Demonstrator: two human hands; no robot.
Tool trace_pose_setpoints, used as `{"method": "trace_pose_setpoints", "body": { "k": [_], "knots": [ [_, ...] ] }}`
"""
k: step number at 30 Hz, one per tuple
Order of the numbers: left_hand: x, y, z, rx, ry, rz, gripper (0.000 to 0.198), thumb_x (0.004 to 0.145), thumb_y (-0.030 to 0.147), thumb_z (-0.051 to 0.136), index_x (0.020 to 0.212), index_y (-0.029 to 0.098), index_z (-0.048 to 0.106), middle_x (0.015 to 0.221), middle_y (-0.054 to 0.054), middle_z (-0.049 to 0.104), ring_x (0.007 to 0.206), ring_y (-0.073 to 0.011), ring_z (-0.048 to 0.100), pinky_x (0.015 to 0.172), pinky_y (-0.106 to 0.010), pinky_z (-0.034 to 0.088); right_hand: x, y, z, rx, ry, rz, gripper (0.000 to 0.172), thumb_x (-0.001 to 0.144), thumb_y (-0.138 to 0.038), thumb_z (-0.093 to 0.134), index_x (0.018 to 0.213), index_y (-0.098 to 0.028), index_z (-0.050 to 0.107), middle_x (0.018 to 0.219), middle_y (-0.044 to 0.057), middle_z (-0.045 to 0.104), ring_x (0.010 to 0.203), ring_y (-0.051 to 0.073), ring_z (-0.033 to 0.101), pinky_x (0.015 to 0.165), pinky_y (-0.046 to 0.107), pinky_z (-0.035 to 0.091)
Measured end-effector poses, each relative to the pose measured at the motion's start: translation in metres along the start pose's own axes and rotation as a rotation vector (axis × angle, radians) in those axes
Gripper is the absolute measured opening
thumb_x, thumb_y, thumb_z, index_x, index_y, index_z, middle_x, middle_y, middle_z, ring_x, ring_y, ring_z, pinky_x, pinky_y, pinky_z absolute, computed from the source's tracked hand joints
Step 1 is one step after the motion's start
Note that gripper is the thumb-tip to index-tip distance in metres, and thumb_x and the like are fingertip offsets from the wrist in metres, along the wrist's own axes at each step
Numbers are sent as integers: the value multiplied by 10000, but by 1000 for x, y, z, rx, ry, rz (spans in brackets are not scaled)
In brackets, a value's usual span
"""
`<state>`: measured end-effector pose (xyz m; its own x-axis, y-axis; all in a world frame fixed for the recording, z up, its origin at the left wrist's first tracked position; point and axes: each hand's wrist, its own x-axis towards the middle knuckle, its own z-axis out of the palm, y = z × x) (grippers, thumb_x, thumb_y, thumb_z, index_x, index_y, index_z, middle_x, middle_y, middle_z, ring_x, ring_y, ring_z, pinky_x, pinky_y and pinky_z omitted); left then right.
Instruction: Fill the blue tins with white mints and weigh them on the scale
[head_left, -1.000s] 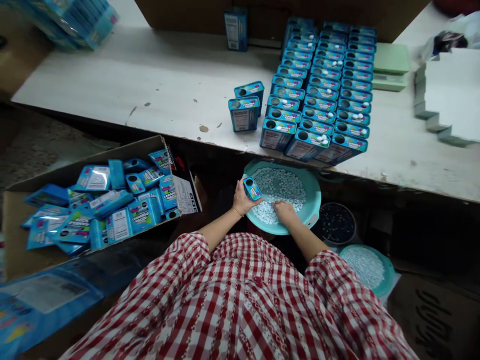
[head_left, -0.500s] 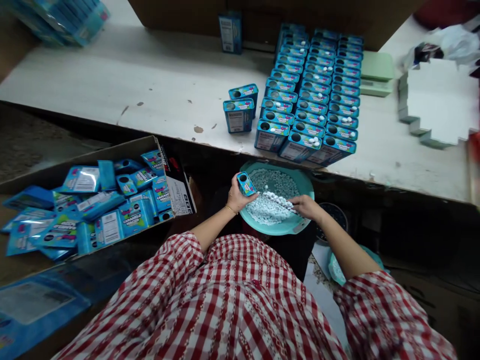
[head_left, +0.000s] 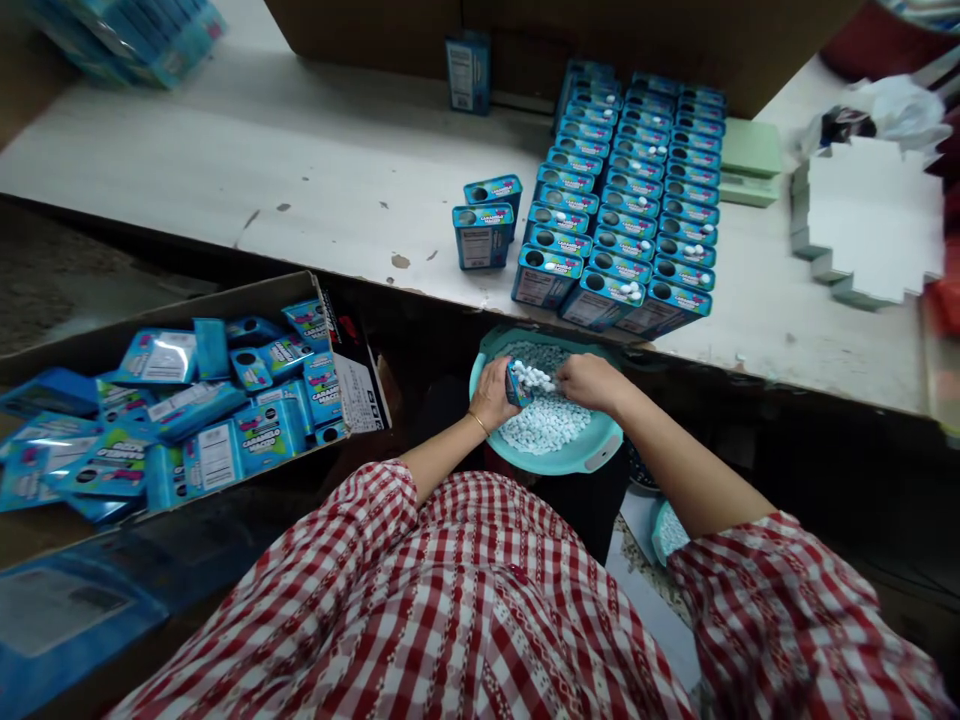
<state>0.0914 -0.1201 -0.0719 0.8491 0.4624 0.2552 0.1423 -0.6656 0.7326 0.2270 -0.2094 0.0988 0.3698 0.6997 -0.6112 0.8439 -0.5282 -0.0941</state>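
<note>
My left hand (head_left: 493,396) is closed round a small blue candy box (head_left: 517,385), tilted over a turquoise basin (head_left: 551,463). The basin holds many small white candies (head_left: 544,425). Fingers of my right hand (head_left: 589,382) are closed at the end of what looks like a scoop (head_left: 553,383), mostly hidden under a heap of white candies (head_left: 532,376). That heap meets the box's top end; I cannot tell how many candies are inside the box.
Filled-looking blue boxes (head_left: 626,215) stand in three rows on the white table (head_left: 337,180). Two boxes (head_left: 484,235) stand left of them. A carton (head_left: 262,472) of loose blue boxes is at my left. White card pieces (head_left: 866,220) lie at right.
My right hand has moved left and up with the heaped candies to the box. My left hand has shifted slightly right and turned the box toward them.
</note>
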Motion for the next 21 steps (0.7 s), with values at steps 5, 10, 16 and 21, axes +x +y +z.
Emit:
{"method": "trace_pose_setpoints", "body": {
  "k": [5,10,16,21],
  "knots": [
    [-1,0,0,27,20,9,817,584,255,694,1284,126,293,1246,-166,460,1208,-329,431,1027,-493,379,-17,-21,-17,-108,29,61,342,801,-236,456,1047,-117,661,1011,198,652,932,283,619,749,331,451],
    [-3,0,-8,15,31,25,837,609,339,689,1301,156,255,1267,-161,455,1215,-313,444,1012,-478,396,-35,33,10,-33,57,65,293,817,-244,438,953,-195,693,938,118,685,909,251,623,737,296,441],
    [-8,-4,-15,48,34,-50,920,556,469,740,1279,156,264,1246,-157,496,1191,-326,475,1096,-546,225,12,47,103,71,106,155,342,879,-194,361,1111,-193,612,1074,105,656,943,203,612,748,268,436],
    [-8,-8,-11,80,39,-101,969,519,547,744,1273,154,278,1240,-151,506,1177,-331,488,1114,-555,156,34,10,150,86,60,9,360,885,-119,335,1131,-130,599,1021,120,669,917,177,605,745,231,427]
  ]
}}
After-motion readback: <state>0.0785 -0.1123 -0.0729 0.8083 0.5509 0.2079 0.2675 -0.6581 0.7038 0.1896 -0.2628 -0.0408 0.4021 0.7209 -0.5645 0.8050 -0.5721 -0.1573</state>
